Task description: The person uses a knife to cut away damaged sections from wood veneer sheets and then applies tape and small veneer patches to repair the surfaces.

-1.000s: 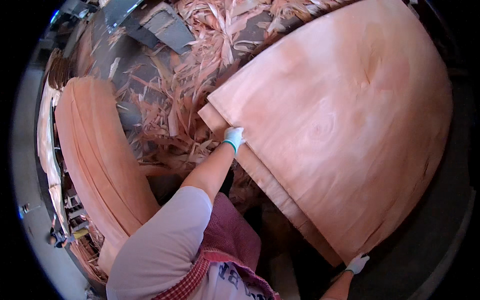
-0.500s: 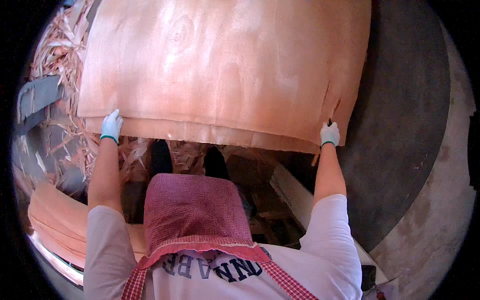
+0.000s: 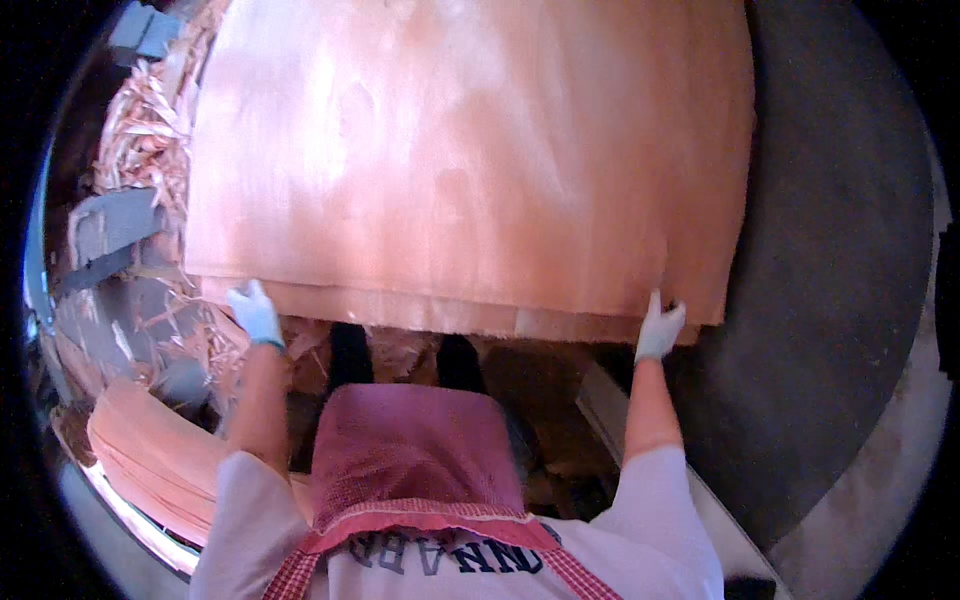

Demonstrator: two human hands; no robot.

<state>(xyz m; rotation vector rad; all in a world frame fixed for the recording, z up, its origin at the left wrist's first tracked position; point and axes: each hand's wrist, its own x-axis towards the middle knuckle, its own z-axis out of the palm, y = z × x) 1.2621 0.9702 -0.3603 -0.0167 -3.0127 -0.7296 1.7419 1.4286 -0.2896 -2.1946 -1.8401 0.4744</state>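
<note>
Pink wood veneer lies in front of me: a big top sheet, its near edge a bit back from the lower sheet peeking out. From far off, I have my left hand at that edge's left end and my right hand, fingers a little apart, near the right corner, but I cannot tell if either pinches the wood. I think I am lining up edges, which calls for gentle, even hands.
</note>
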